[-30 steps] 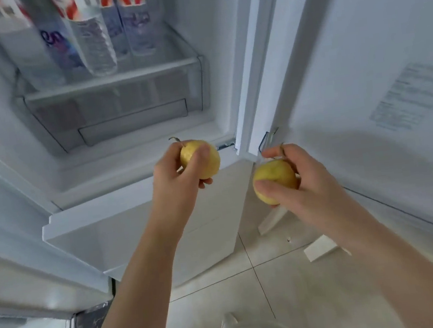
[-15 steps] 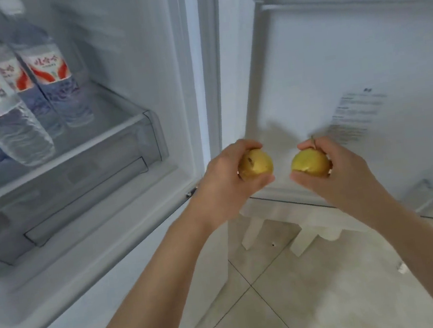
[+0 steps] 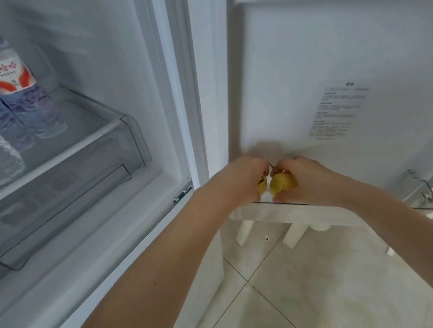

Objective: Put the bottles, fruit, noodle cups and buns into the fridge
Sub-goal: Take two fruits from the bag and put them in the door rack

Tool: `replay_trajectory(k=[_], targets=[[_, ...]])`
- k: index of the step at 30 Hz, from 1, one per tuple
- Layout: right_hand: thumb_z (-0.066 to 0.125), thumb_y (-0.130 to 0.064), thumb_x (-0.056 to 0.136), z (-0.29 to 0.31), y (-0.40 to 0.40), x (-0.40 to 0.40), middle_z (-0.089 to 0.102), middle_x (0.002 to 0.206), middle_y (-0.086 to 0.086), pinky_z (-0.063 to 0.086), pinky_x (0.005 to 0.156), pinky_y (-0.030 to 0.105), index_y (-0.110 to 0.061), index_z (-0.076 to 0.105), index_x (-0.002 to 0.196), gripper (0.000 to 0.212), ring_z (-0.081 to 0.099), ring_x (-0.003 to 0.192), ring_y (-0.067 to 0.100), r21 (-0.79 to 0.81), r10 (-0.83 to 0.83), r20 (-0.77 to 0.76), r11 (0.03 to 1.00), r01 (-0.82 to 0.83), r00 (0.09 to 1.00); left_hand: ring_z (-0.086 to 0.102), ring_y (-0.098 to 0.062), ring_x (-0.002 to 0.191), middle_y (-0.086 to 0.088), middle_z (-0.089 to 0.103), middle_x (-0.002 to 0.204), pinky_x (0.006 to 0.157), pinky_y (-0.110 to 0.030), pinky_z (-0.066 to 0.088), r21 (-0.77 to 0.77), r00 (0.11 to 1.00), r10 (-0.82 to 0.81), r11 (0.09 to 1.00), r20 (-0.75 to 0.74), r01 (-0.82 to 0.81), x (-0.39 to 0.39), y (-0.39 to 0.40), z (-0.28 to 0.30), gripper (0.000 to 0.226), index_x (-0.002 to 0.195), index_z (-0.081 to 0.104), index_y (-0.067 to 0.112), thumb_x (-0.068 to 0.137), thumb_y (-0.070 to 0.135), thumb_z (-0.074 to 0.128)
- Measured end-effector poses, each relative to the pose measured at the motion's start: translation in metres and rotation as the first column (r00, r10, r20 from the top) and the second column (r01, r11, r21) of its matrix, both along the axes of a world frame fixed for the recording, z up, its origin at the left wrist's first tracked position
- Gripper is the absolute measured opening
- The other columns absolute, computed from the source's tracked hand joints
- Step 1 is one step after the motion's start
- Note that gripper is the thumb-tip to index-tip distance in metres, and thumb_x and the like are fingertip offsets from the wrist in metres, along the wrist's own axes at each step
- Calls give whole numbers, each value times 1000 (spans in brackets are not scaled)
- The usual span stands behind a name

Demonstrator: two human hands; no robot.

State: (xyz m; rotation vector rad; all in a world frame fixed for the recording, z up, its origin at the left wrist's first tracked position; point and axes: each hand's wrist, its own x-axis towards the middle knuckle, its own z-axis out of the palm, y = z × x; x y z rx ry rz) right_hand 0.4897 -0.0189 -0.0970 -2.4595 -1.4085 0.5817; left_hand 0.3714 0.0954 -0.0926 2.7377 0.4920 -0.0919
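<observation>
Open fridge over tiled floor (image 3: 295, 304). 2 yellow fruits: left fruit (image 3: 262, 186) gripped in left hand (image 3: 241, 178), right fruit (image 3: 280, 184) gripped in right hand (image 3: 307, 177), touching, above door shelf (image 3: 418, 193) rim. Water bottles (image 3: 13, 88) at 10 o'clock on glass shelf (image 3: 92, 135); printed label (image 3: 339, 110) at 1 o'clock.

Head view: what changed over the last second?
Both hands, left and right, moved from the fridge opening rightward to the door shelf, closing together until the fruits nearly touch. Nothing was released. The bottles stayed in place.
</observation>
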Motion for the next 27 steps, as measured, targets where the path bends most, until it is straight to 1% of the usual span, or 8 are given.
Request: replay_trajectory(k=[3, 6, 10, 14, 17, 20, 25, 27], targets=[[78, -30, 70, -1, 5, 4, 58, 108, -4, 46, 79, 26, -25, 59, 114, 48, 54, 97, 15, -56, 48, 11, 997, -48, 999, 62, -24, 90, -7, 64, 104, 68, -30, 49, 14, 995, -4, 1000, -103, 6, 9, 2, -2, 39, 121, 59, 11, 83, 10, 69], [80, -30, 71, -5, 8, 6, 55, 104, -7, 49, 87, 30, -23, 60, 116, 51, 56, 100, 17, -119, 65, -23, 991, -68, 998, 58, -20, 68, -3, 61, 78, 55, -28, 45, 49, 984, 9, 999, -181, 0, 17, 2, -4, 23, 99, 62, 8, 81, 15, 74], [78, -32, 71, -11, 8, 10, 60, 98, -9, 46, 77, 24, -22, 63, 108, 41, 59, 96, 16, -88, 67, -23, 994, -69, 997, 47, -17, 52, 1, 49, 59, 49, -27, 40, 70, 965, 26, 998, -261, -8, 25, 1, -11, 27, 69, 53, 13, 78, 21, 77], [75, -35, 73, -12, 9, 14, 66, 96, 3, 48, 72, 29, -11, 62, 103, 41, 61, 86, 18, -58, 17, -86, 998, -22, 996, 58, -21, 68, -1, 61, 75, 63, -29, 50, 43, 954, 0, 999, -299, 14, 28, 0, -12, 29, 96, 66, 11, 79, 31, 76], [76, -37, 76, -10, 8, 15, 59, 85, -1, 46, 65, 27, -13, 61, 96, 35, 54, 76, 15, -89, 20, -115, 996, -31, 993, 64, -25, 90, -5, 69, 103, 76, -33, 55, 17, 964, 31, 999, -264, -27, 23, 3, -10, 46, 117, 63, 12, 78, 35, 75], [74, -34, 79, -9, 2, 18, 61, 85, -1, 44, 67, 25, -16, 61, 88, 24, 57, 82, 17, -46, 18, -116, 999, -24, 993, 61, -26, 106, -6, 65, 120, 86, -34, 54, 5, 979, 24, 1000, -201, -23, 16, 5, -4, 56, 133, 55, 14, 82, 32, 71], [72, -39, 81, 3, -18, 16, 58, 118, -6, 48, 90, 30, -23, 53, 128, 53, 58, 104, 15, 45, -91, -188, 994, 101, 978, 56, -19, 105, -1, 57, 126, 76, -26, 45, -74, 994, 50, 996, -99, -57, 0, 6, 3, 50, 136, 51, 19, 88, 26, 66], [68, -41, 84, 11, -28, 12, 58, 118, -8, 47, 91, 30, -25, 53, 129, 50, 58, 105, 13, 107, -111, -177, 986, 131, 978, 54, -14, 94, 3, 58, 121, 72, -23, 43, -135, 995, 95, 986, -27, -97, -8, 5, 5, 43, 130, 55, 22, 89, 28, 65]])
